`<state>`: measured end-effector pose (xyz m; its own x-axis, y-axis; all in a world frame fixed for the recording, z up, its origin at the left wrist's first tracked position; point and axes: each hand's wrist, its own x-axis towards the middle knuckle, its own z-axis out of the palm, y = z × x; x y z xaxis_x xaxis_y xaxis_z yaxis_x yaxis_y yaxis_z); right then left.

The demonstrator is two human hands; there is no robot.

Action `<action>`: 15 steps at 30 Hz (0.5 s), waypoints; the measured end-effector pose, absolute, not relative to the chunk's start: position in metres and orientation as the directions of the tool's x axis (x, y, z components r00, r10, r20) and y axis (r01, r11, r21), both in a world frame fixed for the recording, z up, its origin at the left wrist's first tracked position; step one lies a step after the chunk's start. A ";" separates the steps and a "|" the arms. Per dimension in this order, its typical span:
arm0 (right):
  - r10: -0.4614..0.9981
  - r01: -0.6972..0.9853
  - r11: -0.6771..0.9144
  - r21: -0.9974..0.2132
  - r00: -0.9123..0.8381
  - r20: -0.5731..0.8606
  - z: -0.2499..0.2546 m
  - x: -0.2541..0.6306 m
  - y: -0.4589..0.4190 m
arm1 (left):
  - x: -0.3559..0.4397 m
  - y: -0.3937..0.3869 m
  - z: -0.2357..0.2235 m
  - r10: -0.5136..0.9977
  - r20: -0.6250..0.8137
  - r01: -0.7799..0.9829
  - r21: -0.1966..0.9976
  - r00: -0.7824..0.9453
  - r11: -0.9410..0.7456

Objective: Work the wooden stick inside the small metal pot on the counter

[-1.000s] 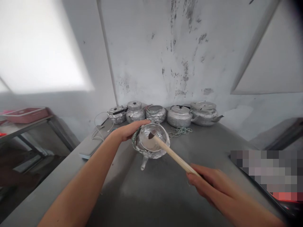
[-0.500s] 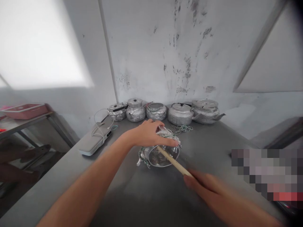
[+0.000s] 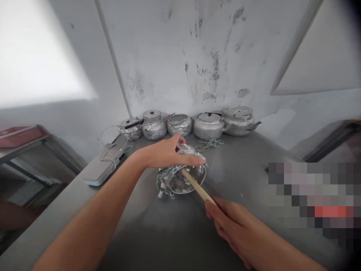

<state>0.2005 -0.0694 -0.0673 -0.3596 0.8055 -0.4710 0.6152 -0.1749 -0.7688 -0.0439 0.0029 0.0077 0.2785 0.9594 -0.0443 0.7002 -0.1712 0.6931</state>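
Note:
A dented metal pot (image 3: 183, 186) lies tipped on the table, its round mouth facing me. My left hand (image 3: 172, 152) grips its upper side, thumb along the top and fingers hidden behind. Green-and-white cord (image 3: 166, 188) is wound about the pot's left side and top. My right hand (image 3: 225, 214) is closed around a wooden stick (image 3: 197, 186), whose far end reaches inside the pot's mouth. What the stick's tip touches inside cannot be made out.
Several old metal kettles and pots stand along the wall, among them a lidded kettle (image 3: 208, 126) and a large spouted kettle (image 3: 239, 122). Loose cord (image 3: 210, 144) lies before them. A grey power bank (image 3: 100, 171) with white cable rests at left. A pink basket (image 3: 19, 135) sits on a side shelf.
The view has shifted slightly, so everything sits further left and higher. The left hand stays on the pot, and the stick remains inside its mouth in my right hand.

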 end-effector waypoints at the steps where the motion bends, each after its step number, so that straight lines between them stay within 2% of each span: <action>1: 0.805 0.602 -0.181 -0.778 -0.363 -0.469 -0.066 0.200 -0.069 | -0.044 0.002 0.008 0.955 -0.049 0.684 0.708 0.294 -0.175; 5: 0.793 0.569 -0.212 -0.795 -0.376 -0.480 -0.056 0.198 -0.070 | -0.036 -0.002 0.011 0.937 -0.054 0.633 0.750 0.346 -0.191; 9: 0.856 0.615 -0.108 -0.781 -0.343 -0.388 -0.054 0.201 -0.072 | -0.026 -0.001 0.010 0.945 0.012 0.564 0.800 0.327 -0.205; 12: 0.868 0.610 -0.103 -0.786 -0.330 -0.370 -0.059 0.205 -0.075 | -0.023 0.001 0.006 0.921 0.095 0.545 0.782 0.377 -0.303; 15: 0.877 0.586 -0.092 -0.805 -0.336 -0.345 -0.062 0.205 -0.077 | -0.022 0.002 0.006 0.902 0.115 0.585 0.726 0.415 -0.362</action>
